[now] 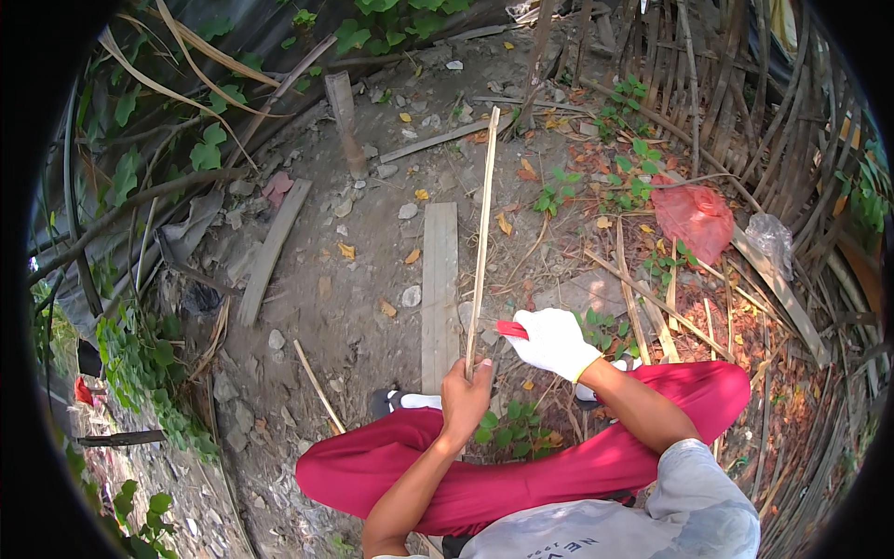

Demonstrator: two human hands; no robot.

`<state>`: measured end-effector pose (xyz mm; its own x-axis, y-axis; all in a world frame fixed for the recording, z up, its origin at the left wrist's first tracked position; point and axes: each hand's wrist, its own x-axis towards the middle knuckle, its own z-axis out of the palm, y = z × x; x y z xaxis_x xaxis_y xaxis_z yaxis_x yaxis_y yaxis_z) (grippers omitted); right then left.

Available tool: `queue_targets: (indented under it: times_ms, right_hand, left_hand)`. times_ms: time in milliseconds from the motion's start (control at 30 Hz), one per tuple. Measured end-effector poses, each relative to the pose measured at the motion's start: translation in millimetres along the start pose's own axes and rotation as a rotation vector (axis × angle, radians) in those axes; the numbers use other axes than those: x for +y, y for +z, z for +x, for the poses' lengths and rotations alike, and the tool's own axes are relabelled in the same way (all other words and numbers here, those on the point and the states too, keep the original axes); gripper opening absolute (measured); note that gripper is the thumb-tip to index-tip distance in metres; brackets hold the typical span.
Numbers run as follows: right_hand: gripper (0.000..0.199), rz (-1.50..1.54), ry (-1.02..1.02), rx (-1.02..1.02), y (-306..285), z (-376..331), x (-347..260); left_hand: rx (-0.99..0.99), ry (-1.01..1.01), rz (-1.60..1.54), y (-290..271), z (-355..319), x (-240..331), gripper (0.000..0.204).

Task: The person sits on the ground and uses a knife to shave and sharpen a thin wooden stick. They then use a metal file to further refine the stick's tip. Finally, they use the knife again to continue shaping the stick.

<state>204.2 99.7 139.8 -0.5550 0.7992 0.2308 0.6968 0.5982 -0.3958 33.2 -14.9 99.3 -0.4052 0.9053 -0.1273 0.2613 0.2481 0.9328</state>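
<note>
My bare left hand (465,399) is closed around the lower end of a long, pale wooden strip (484,210). The strip rises almost upright from my fist, leaning slightly right at its far end. My right hand (555,343), in a white glove, grips a red-handled tool (510,328) just right of the strip. Whatever extends from that red handle is too thin and blurred to make out. A small gap shows between the tool and the strip. Both hands are in front of my bent legs in red trousers (549,466).
Below the strip a grey plank (440,279) lies on the dirt; another plank (275,252) lies farther left. A short stake (345,126) stands beyond. To the right are a red plastic bag (694,219), clear plastic (769,244), loose sticks (659,306) and a stick fence (689,84).
</note>
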Motion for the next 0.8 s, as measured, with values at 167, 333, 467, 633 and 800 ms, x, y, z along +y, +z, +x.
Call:
queue_targets:
  times_ms: [167,333,467,633,800]
  right_hand:
    - [0.022,-0.094,-0.002,-0.069,22.3,-0.6,-0.1]
    - [0.024,-0.117,0.065,-0.208,27.6,1.0,5.4]
    - [0.023,-0.099,0.067,-0.226,37.1,-1.1,8.8]
    - [0.023,-0.159,0.096,-0.293,46.7,3.6,10.0]
    - [0.024,-0.247,0.214,-0.366,66.2,14.5,36.7]
  left_hand:
    - [-0.129,-0.130,-0.100,6.5,4.0,-38.5,0.034]
    - [-0.147,-0.079,0.104,13.2,3.6,-37.2,0.041]
    - [-0.163,-0.100,0.167,13.0,-1.5,-25.2,0.042]
    - [-0.108,0.012,0.293,15.9,-4.4,-28.1,0.041]
    - [-0.227,-0.107,0.349,23.0,-13.2,-30.9,0.039]
